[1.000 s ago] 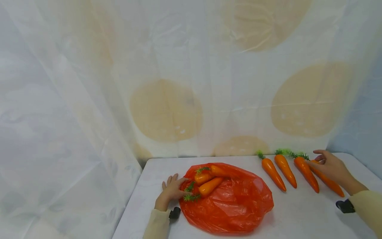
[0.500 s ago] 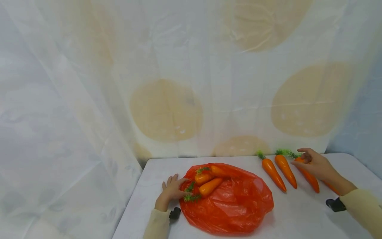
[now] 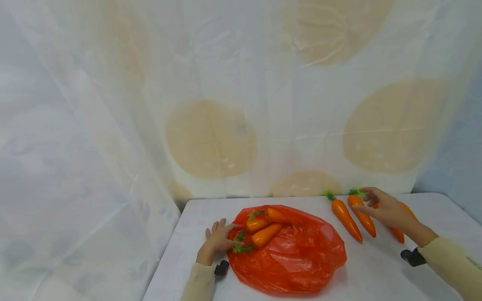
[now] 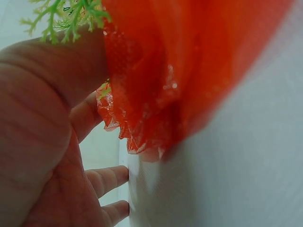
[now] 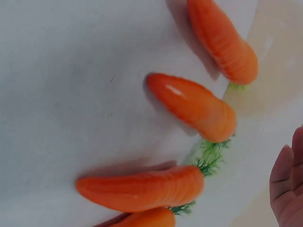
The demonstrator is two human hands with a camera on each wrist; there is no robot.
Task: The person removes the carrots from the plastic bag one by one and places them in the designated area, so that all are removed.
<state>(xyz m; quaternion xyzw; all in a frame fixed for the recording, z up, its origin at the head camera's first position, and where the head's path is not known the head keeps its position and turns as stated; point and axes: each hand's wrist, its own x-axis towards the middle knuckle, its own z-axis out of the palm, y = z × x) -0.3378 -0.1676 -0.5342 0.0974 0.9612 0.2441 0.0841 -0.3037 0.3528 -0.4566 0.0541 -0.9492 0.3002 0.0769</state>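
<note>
A crumpled red plastic bag [image 3: 293, 259] lies on the white table with several glossy orange carrots [image 3: 266, 235] at its left end, their green tops pointing left. My left hand [image 3: 216, 240] touches that end with thumb and index finger spread apart. In the left wrist view the thumb [image 4: 52, 66] reaches to the red film beside a green top, while other fingers rest on the table. My right hand [image 3: 388, 213] hovers over the loose row, fingers slightly bent and holding nothing. Nearest its fingertips is a carrot [image 3: 363, 219]; another carrot [image 3: 346, 219] lies left of it.
Two more carrots are partly hidden under the right hand and arm; all of the loose ones show in the right wrist view, such as the lower carrot [image 5: 142, 189]. A pale curtain [image 3: 301, 100] with tan spots hangs behind the table.
My right hand has moved left along the row of loose carrots, from the rightmost carrot to above the middle ones. The left hand and the bag have stayed put.
</note>
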